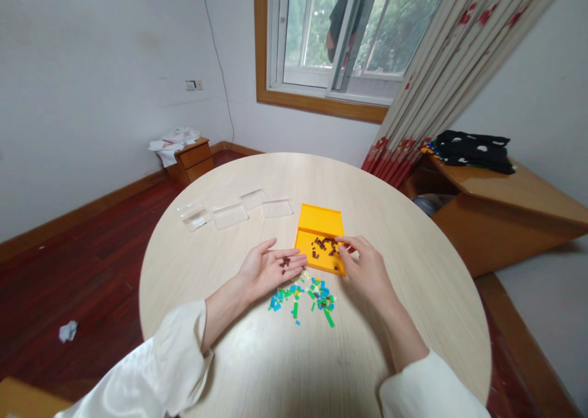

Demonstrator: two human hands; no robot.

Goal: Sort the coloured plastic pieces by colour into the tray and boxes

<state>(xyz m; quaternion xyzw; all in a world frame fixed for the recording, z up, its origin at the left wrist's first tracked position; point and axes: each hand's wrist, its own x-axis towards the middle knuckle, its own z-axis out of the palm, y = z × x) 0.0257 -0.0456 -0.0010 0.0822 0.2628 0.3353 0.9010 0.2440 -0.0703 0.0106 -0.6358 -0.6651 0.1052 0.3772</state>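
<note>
No text, label, brand or number can be read. At nine o'clock, on the counter [362, 191], a clear packet [193, 214] has a white patch [199, 222], too small to make out as print. At ten o'clock, the white papers [173, 141] on a small cabinet [195, 156] bear faint reddish marks, also unreadable.

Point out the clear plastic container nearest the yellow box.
The rightmost clear container, just left of the yellow box; the other clear containers sit farther left on the table.
</note>
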